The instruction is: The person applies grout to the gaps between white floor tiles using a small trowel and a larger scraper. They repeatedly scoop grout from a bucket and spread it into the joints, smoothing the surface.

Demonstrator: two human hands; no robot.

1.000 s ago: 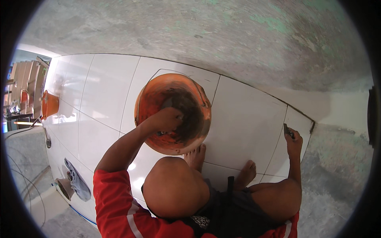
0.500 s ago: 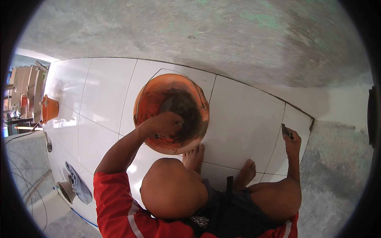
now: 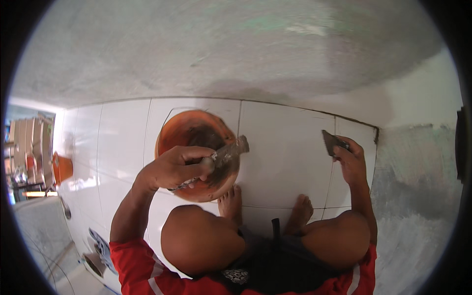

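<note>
My left hand (image 3: 179, 169) is closed round the handle of a trowel (image 3: 227, 153), above an orange bucket (image 3: 164, 135). The trowel's blade is smeared grey and points right, past the bucket's rim, with a grey lump at its far end. Dark, wet-looking residue coats the inside of the bucket, which stands on the tiles before my left foot. Off to the right, my right hand (image 3: 352, 160) grips a putty knife (image 3: 330, 143), its dark wide blade pointing up and left, apart from the wall.
A rough grey plastered wall (image 3: 196, 54) runs along the far side of the white tiled floor (image 3: 285, 147). At the far left stands a smaller orange container (image 3: 62, 168). A grey-blue cloth (image 3: 102, 250) lies lower left. My bare feet (image 3: 301, 212) are on the tiles.
My left hand has come up from inside the bucket, bringing the trowel into sight. The putty knife in my right hand has swung round, showing more of its blade. The whole view has shifted slightly.
</note>
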